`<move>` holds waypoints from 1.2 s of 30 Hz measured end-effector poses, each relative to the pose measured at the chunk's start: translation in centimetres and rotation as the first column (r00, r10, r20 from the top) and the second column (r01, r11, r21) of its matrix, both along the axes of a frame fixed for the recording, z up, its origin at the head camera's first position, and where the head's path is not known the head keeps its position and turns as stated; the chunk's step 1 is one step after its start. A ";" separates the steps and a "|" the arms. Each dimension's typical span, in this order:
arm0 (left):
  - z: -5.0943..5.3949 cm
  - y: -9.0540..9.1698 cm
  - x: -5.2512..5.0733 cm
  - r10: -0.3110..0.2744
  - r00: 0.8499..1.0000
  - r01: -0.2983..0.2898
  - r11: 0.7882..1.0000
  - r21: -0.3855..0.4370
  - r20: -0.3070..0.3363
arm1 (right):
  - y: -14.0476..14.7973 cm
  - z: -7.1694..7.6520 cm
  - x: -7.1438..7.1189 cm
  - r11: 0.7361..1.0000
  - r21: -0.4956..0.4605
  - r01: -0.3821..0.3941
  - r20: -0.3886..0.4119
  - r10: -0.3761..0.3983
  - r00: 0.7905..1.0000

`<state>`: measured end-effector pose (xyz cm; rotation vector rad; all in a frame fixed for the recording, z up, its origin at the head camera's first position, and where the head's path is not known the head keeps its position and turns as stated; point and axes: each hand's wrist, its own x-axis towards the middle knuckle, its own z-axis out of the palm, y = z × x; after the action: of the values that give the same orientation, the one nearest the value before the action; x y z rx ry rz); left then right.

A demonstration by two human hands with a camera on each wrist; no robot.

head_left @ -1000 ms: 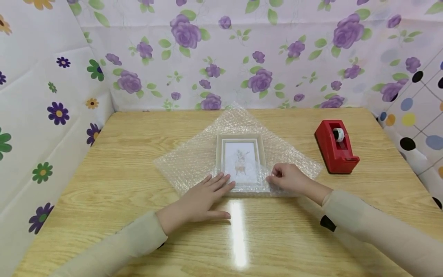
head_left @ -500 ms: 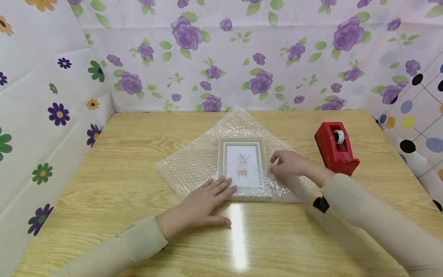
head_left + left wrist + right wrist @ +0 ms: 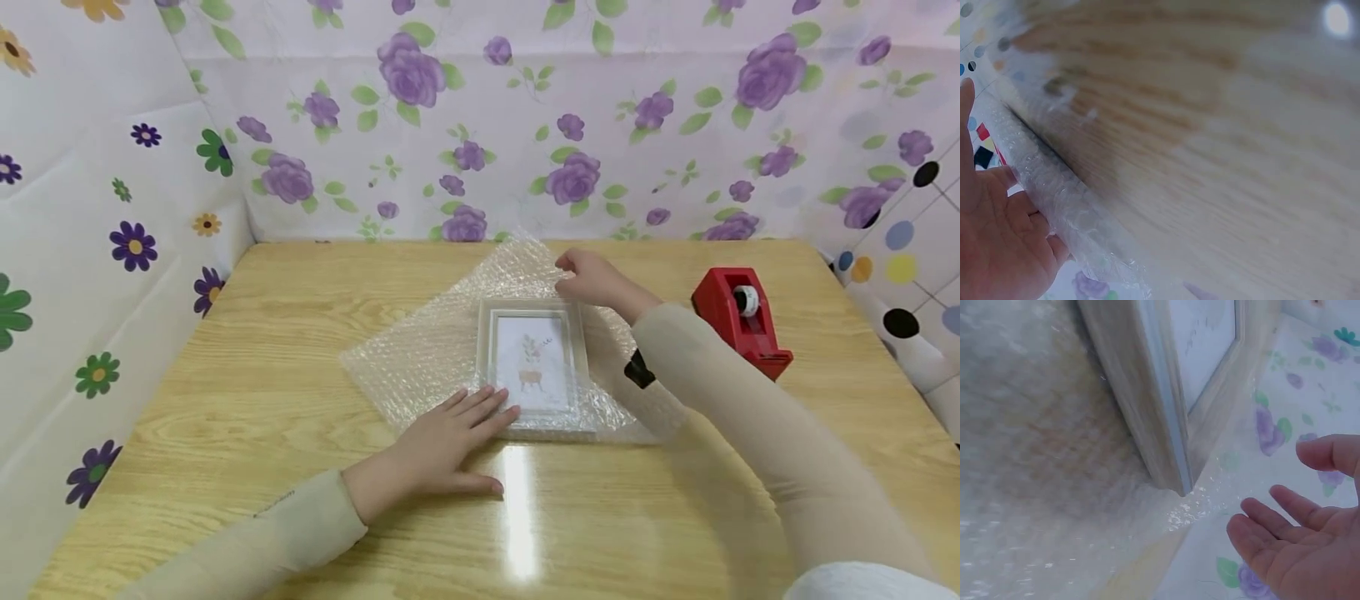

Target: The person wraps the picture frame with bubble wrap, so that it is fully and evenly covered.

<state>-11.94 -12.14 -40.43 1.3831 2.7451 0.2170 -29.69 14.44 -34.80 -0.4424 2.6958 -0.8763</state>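
Observation:
A cream picture frame (image 3: 486, 342) with a plant picture lies face up on a sheet of bubble wrap (image 3: 420, 350). The wrap's near corner is folded over the frame's lower part. My left hand (image 3: 450, 442) rests flat there, fingers spread over the folded wrap at the frame's lower left; its palm and fingers (image 3: 1016, 203) show against the wrap in the left wrist view. Beyond the frame's upper right corner hovers my right hand (image 3: 596, 282), over the wrap's far part. In the right wrist view its fingers (image 3: 1254, 531) are loosely bent, with nothing between them and the thumb.
A red tape dispenser (image 3: 738, 321) with a roll of tape stands at the right of the wooden table (image 3: 262, 358), partly behind my right forearm. Patterned cloths (image 3: 510, 150) hang behind the table and along both sides.
My right hand has released the folded wrap at the frame's lower right and moved up and away, to the frame's upper right corner. The left hand has stayed in place.

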 end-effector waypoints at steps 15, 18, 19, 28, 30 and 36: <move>-0.4 0.0 0.3 -0.004 0.999 0.003 1.000 -0.016 -0.042 | -0.7 -0.4 -3.7 0.988 -0.074 0.135 0.270 -0.111 0.957; -0.5 0.0 0.2 0.000 0.998 0.000 1.000 -0.016 -0.058 | -0.2 -0.4 -4.0 0.985 -0.101 0.139 0.301 -0.103 0.948; -0.5 0.1 0.2 0.002 0.998 -0.003 1.000 -0.018 -0.055 | -0.1 -0.5 -4.1 0.983 -0.111 0.143 0.313 -0.102 0.944; -0.4 0.0 0.2 0.011 0.999 -0.012 0.999 -0.031 -0.031 | -0.3 -1.0 -4.1 0.963 -0.223 0.152 0.247 -0.095 0.964; -0.4 0.0 0.3 0.011 0.999 -0.012 0.999 -0.030 -0.031 | -0.6 -1.0 -3.9 0.959 -0.247 0.140 0.214 -0.087 0.973; -0.2 0.1 0.3 0.011 0.999 -0.012 1.000 -0.028 -0.040 | -1.3 -0.7 -3.6 0.962 -0.250 0.113 0.108 -0.089 0.990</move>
<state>-11.67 -12.07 -40.59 1.3800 2.7771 0.1520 -33.27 13.19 -35.53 -0.3071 2.5459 -1.2496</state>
